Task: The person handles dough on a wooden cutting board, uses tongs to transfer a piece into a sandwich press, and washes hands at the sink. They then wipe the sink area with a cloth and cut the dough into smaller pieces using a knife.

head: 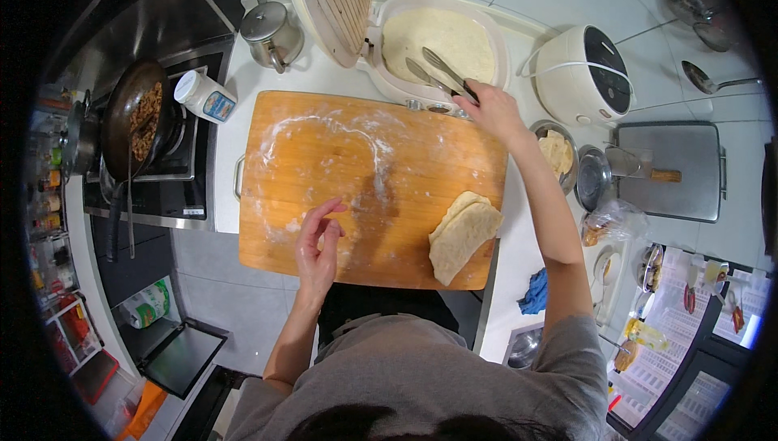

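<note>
My right hand [491, 108] is closed on a pair of metal tongs [448, 70]. The tongs' spread tips are over a large flat dough sheet [447, 34] lying in an electric griddle [499, 67], whose lid [331, 10] stands raised at its left. My left hand [319, 246] hovers with curled fingers above the near edge of a wooden board [316, 180] and holds nothing. White flour is scattered across the board. A folded, pale flatbread [465, 237] lies at the board's right near corner.
A wok [115, 119] of browned filling sits on the stove at left, beside a white jar [205, 98] and a metal pot [270, 37]. To the right are a rice cooker [568, 76], a bowl of flatbread pieces [556, 152], a metal bowl [592, 177] and a blue cloth [535, 292].
</note>
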Demonstrator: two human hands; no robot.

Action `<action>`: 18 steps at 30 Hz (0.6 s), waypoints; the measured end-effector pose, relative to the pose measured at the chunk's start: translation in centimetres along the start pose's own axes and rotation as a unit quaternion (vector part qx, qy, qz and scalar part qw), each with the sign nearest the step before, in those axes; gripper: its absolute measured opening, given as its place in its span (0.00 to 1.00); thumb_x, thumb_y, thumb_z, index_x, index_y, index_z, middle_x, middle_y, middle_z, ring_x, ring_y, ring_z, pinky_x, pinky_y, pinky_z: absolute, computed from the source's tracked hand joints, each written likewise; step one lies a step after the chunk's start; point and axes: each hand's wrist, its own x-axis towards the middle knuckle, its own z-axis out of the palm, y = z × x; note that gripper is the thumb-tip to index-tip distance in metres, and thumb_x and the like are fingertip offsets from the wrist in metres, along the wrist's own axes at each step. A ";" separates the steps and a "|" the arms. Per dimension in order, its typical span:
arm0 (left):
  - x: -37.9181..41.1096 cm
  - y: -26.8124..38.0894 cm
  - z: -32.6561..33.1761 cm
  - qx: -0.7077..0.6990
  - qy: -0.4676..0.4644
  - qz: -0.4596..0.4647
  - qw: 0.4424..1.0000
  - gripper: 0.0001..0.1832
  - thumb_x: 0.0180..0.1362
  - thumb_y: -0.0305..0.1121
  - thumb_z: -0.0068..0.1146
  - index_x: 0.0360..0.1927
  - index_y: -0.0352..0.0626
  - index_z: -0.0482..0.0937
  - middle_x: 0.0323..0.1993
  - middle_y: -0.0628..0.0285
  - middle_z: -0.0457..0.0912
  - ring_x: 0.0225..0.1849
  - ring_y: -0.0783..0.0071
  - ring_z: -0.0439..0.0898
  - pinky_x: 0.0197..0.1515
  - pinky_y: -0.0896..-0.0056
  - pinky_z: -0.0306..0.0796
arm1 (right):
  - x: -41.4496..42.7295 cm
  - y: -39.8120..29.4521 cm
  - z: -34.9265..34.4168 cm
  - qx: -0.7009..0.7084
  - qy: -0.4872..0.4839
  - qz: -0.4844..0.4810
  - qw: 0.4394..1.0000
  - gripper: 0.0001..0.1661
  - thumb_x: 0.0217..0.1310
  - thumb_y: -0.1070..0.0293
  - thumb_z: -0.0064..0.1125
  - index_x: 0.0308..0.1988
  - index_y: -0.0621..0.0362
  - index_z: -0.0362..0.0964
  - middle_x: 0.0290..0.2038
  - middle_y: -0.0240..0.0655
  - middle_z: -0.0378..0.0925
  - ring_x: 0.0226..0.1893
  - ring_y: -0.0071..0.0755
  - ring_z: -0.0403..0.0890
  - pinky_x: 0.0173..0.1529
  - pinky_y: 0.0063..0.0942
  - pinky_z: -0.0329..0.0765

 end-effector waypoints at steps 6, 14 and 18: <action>0.1 0.4 -0.1 0.000 0.014 -0.006 1.000 0.16 0.65 0.22 0.45 0.56 0.37 0.73 0.46 0.61 0.77 0.35 0.82 0.71 0.41 0.80 0.70 | 2.8 -0.9 1.2 -0.024 -0.010 0.046 0.999 0.27 0.62 0.45 0.53 0.41 0.61 0.75 0.33 0.52 0.80 0.38 0.56 0.80 0.41 0.46 0.76; -0.1 0.3 -0.7 0.017 0.032 -0.004 0.999 0.16 0.64 0.22 0.46 0.56 0.37 0.73 0.46 0.61 0.78 0.34 0.82 0.72 0.41 0.80 0.70 | 5.5 1.7 3.1 -0.007 0.036 0.077 0.996 0.27 0.62 0.43 0.51 0.34 0.60 0.72 0.27 0.49 0.78 0.32 0.58 0.79 0.36 0.46 0.74; 0.0 0.3 -0.5 0.029 0.024 -0.008 0.999 0.16 0.64 0.22 0.46 0.55 0.36 0.73 0.47 0.61 0.78 0.34 0.82 0.71 0.41 0.80 0.70 | 4.5 0.2 4.0 0.019 0.094 0.025 0.995 0.25 0.63 0.46 0.52 0.38 0.59 0.73 0.30 0.49 0.79 0.35 0.57 0.80 0.38 0.46 0.75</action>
